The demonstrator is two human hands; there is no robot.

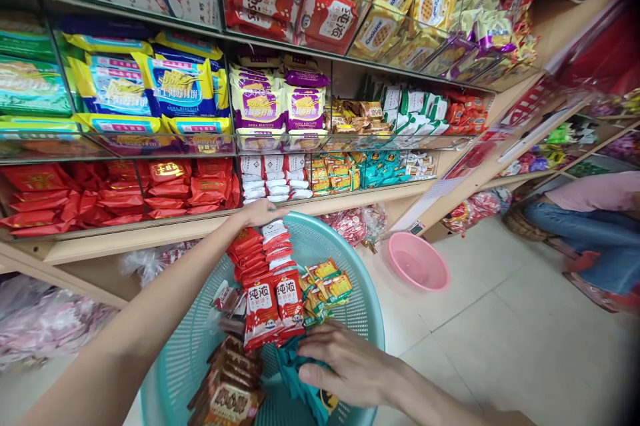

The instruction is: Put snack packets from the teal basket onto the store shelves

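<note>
A large teal plastic basket fills the lower middle of the view. My left hand grips its far rim, beside the shelf edge. Inside the basket, my right hand has its fingers and thumb closed around teal snack packets. Just beyond those lie yellow-green snack packets. Red and white milk biscuit packets are stacked in the centre, with small dark brown packets to their left. A row of brown biscuit packets leans at the near side.
Clear-fronted shelves carry soda biscuits, red packets and teal packets. A pink basin stands on the tiled floor to the right. Farther right, a person in jeans sits low. Bagged goods lie under the shelf at left.
</note>
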